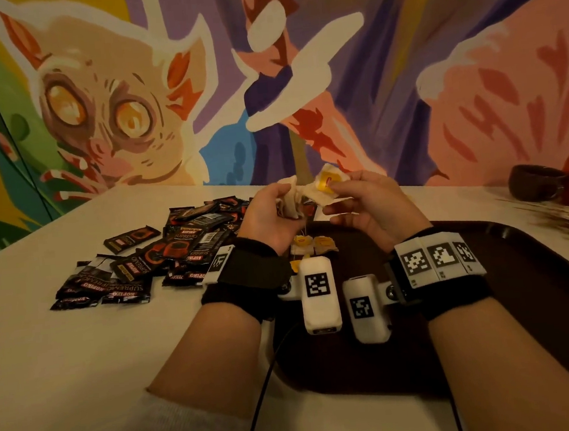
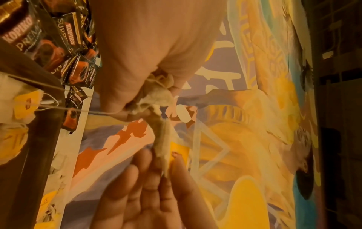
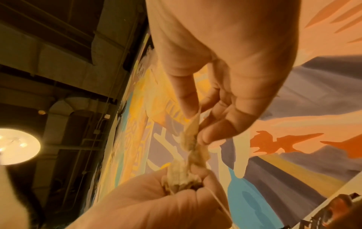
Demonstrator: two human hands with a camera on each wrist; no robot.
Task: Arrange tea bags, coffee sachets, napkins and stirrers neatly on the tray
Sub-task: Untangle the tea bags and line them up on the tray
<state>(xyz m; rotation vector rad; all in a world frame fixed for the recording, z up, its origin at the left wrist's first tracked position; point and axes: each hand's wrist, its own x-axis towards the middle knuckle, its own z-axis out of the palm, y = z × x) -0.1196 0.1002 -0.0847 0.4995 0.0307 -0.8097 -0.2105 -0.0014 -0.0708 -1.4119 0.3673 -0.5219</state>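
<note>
Left hand (image 1: 269, 213) is clamping its grip on a bunch of tea bags (image 1: 290, 197), while the right hand (image 1: 364, 201) is pinching one yellow-tagged tea bag (image 1: 327, 185), both held above the dark tray (image 1: 522, 280). More tea bags (image 1: 313, 245) are lying on the tray, and coffee sachets (image 1: 163, 257) are sitting heaped on the surface (image 1: 82, 353) just left.

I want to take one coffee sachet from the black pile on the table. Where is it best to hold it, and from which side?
Probably the lone coffee sachet at the pile's far left. It lies flat and apart from the coffee sachet pile, so its edges are free. Come from above and from the left with the left hand, once it is free of its tea bags, and pinch a short end with the fingers.
</note>
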